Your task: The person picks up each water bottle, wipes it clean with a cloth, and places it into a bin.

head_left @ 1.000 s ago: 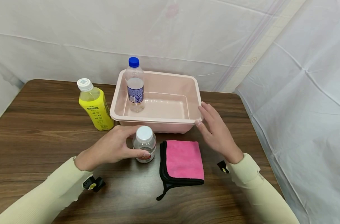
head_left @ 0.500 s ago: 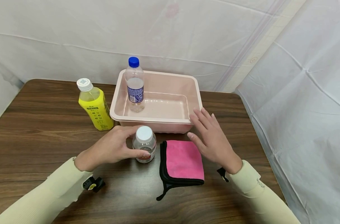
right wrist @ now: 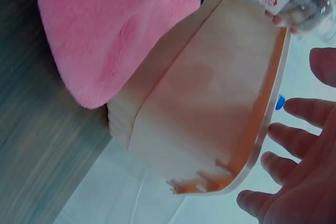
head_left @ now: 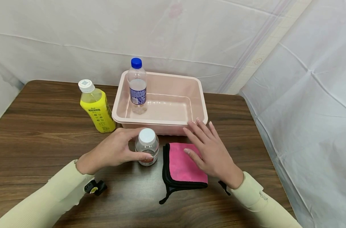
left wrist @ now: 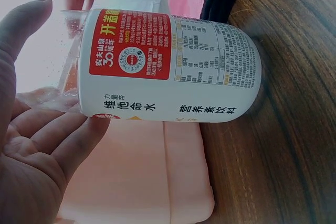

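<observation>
My left hand curves round a clear drink bottle with a white cap, standing upright on the table. The left wrist view shows its white-and-red label, with the fingers behind the upper part and the thumb on the other side. My right hand hovers with spread fingers over the right part of a folded pink cloth with black edging. Its fingertips are by the front right rim of a pale pink basin. In the right wrist view nothing lies in that hand.
A bottle with a blue cap stands inside the basin at its left end. Left of the basin, a yellow bottle with a white cap stands on the brown wooden table. White sheeting hangs behind and at the sides.
My right hand has moved left and towards me, from the basin's right corner to above the cloth. The left hand and the bottle at it have stayed in place.
</observation>
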### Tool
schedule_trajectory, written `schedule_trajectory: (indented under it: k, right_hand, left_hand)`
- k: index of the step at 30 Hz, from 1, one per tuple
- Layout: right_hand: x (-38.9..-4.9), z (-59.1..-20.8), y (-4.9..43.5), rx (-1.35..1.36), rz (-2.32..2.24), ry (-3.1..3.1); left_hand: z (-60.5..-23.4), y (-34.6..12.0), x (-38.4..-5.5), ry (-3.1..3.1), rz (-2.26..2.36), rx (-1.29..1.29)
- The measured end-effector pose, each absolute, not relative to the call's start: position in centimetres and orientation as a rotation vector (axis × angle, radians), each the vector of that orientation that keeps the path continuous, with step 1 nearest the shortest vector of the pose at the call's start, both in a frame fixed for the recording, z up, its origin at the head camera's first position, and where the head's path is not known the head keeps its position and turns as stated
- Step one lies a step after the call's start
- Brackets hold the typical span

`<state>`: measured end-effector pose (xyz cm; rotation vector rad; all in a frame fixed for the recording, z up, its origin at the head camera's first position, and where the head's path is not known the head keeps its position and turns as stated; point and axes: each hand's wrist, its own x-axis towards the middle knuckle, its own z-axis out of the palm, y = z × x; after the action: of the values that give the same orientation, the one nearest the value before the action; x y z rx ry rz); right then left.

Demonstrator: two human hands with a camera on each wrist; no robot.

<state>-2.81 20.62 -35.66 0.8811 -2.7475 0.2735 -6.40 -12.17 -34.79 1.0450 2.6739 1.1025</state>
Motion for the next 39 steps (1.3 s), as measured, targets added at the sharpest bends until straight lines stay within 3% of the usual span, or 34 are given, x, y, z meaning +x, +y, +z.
schedule_trajectory:
  k: [28, 39]
  right_hand:
    - [-1.9, -37.8, 18.6, 1.317, 0.17, -2.838]
    - [-2.5, -39.5, 18.0, 1.321, 0.047, -3.062]
  left_hand:
    - [-35.0, -12.3, -6.3, 2.676, 1.12, 1.032]
    - [-34.9, -12.3, -6.4, 2.666, 1.113, 1.025]
